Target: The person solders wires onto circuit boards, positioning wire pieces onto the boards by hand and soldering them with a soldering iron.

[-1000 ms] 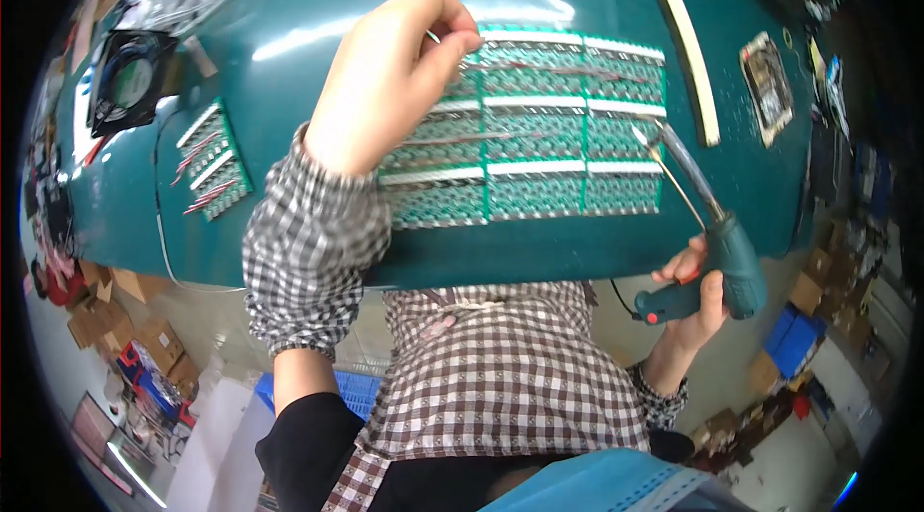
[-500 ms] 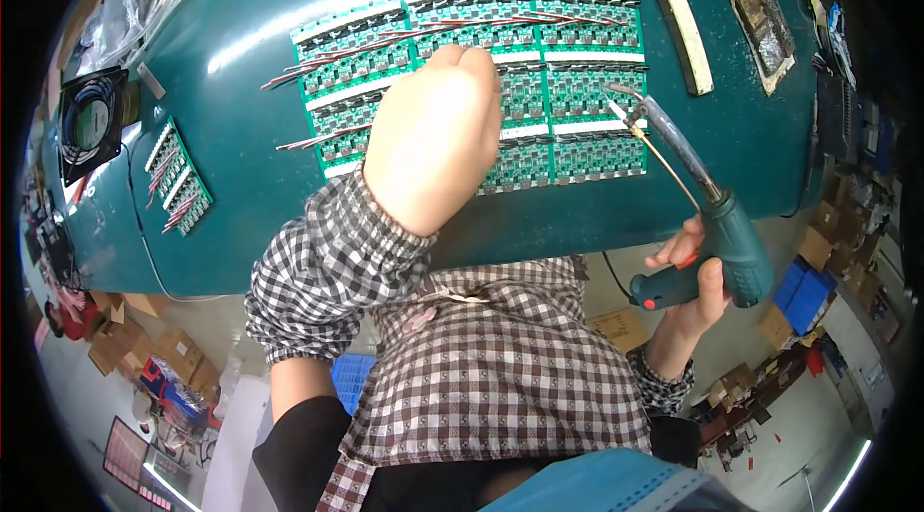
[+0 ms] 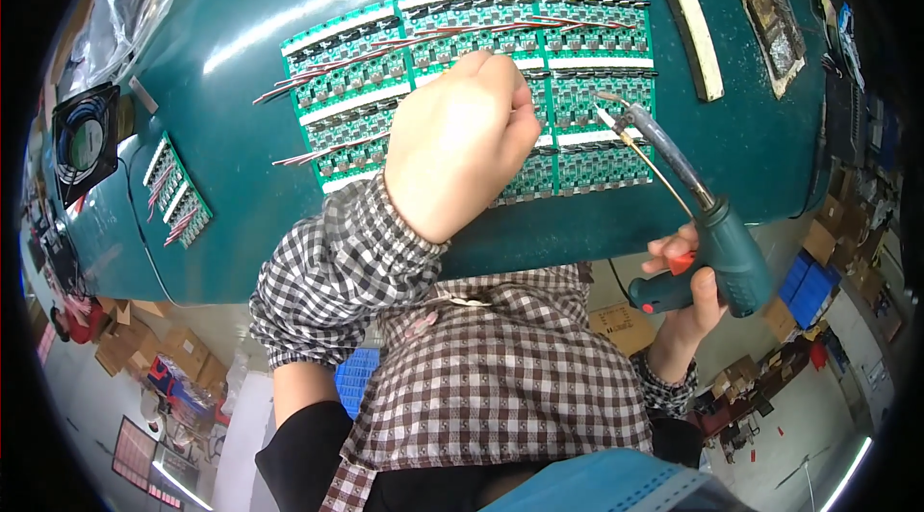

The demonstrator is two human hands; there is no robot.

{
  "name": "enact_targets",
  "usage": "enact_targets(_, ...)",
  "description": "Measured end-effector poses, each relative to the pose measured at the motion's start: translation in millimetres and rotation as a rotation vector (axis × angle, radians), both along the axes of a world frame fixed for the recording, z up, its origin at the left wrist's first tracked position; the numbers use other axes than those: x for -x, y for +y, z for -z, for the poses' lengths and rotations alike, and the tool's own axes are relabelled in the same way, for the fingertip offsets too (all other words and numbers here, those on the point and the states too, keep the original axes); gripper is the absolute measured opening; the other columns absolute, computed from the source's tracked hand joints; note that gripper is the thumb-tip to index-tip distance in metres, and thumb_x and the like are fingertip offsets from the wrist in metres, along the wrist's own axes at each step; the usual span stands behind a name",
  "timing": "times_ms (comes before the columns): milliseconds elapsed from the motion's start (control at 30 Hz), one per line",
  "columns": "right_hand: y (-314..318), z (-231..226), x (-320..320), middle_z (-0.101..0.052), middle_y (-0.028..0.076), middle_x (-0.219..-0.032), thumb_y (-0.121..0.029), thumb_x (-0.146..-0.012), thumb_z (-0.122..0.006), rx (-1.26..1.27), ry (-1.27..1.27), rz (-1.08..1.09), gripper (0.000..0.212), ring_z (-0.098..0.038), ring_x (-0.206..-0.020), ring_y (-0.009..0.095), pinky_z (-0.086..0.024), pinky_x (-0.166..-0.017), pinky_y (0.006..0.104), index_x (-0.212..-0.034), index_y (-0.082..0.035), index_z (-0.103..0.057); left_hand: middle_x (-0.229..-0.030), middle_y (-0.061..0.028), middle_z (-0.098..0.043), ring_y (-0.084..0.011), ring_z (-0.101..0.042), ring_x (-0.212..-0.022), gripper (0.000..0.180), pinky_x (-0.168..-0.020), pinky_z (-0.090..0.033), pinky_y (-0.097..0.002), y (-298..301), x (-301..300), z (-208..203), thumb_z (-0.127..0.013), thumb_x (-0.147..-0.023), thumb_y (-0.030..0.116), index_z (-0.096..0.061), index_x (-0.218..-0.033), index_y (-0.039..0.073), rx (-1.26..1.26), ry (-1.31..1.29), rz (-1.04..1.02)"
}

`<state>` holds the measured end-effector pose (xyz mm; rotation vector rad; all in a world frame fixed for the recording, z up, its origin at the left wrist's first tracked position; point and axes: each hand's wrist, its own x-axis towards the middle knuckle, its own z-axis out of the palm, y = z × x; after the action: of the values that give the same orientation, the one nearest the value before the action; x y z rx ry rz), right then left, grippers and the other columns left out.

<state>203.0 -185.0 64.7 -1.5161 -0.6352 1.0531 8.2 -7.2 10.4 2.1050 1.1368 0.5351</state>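
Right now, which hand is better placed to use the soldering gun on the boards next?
Probably the right hand: it grips the soldering gun, whose front end reaches over the green boards. The left hand, over the boards too, isn't on the gun.

A broad, glossy, dark-green tabletop [image 3: 231, 156] carries long white streaks of reflected light [image 3: 262, 38]; past its lower left edge, a heap of brown cardboard boxes [image 3: 185, 352] sits on a pale, smooth floor [image 3: 229, 324]; a blue slatted plastic basket [image 3: 356, 380] and a flat brown cardboard carton [image 3: 621, 327] show beyond the near edge; at right, blue plastic bins [image 3: 807, 291] stand among more boxes; slim white light strips [image 3: 849, 475] glow in both lower corners; a dark-framed rectangular panel [image 3: 135, 449] slants at lower left, its kind unclear.
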Motion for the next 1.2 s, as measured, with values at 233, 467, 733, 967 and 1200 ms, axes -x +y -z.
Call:
enact_targets(233, -0.3, 0.7, 2.6, -0.060, 0.018, -0.091, -0.026, -0.081, -0.065, 0.038, -0.012, -0.042, 0.048, -0.065, -0.080, 0.029, -0.058, -0.064, 0.0374, -0.108, 0.011, -0.053, -0.070, -0.0136, -0.055, -0.0324, -0.058, -0.060, 0.012, -0.053, -0.047, -0.0393, 0.0, -3.2, 3.7, -0.062, -0.071, 0.008, -0.053, -0.074, 0.002, -0.013, -0.011, -0.011)
enact_targets(467, 1.2, -1.2, 9.6, -0.060, 0.016, -0.091, -0.024, -0.080, -0.066, 0.101, -0.007, -0.044, 0.048, -0.063, -0.079, 0.026, -0.056, -0.067, 0.0354, -0.109, 0.011, -0.053, -0.063, -0.0073, -0.055, -0.0208, -0.056, -0.055, 0.009, -0.050, -0.045, -0.0309, 5.1, -3.4, 4.9, -0.063, -0.069, 0.005, -0.054, -0.070, 0.003, 0.000, -0.003, -0.037)
enact_targets(733, 2.1, -1.9, 11.5, -0.058, 0.015, -0.093, -0.022, -0.078, -0.068, 0.133, 0.038, -0.074, 0.046, -0.061, -0.082, 0.024, -0.053, -0.074, 0.0369, -0.110, 0.009, -0.053, -0.058, -0.0070, -0.053, -0.0187, -0.053, -0.051, 0.007, -0.049, -0.044, -0.0295, 8.6, -2.4, 2.9, -0.063, -0.068, 0.004, -0.056, -0.070, 0.003, 0.074, -0.067, -0.032)
enact_targets(967, 7.7, -1.8, 15.7, -0.057, 0.013, -0.090, -0.022, -0.079, -0.067, 0.144, -0.056, -0.138, 0.045, -0.060, -0.079, 0.023, -0.050, -0.074, 0.0371, -0.107, 0.010, -0.053, -0.059, -0.0056, -0.053, -0.0174, -0.051, -0.050, 0.007, -0.048, -0.042, -0.0287, 6.8, -2.3, 4.0, -0.063, -0.068, 0.004, -0.056, -0.070, 0.003, 0.047, -0.060, -0.049)
enact_targets(1200, 8.1, -1.7, 16.0, -0.058, 0.012, -0.082, -0.025, -0.079, -0.066, 0.182, -0.120, -0.164, 0.055, -0.060, -0.075, 0.024, -0.052, -0.070, 0.0366, -0.113, 0.015, -0.049, -0.060, -0.0050, -0.052, -0.0156, -0.051, -0.051, 0.008, -0.048, -0.042, -0.0277, 7.1, -1.4, 1.4, -0.063, -0.068, 0.003, -0.056, -0.070, 0.003, 0.091, -0.061, -0.039)
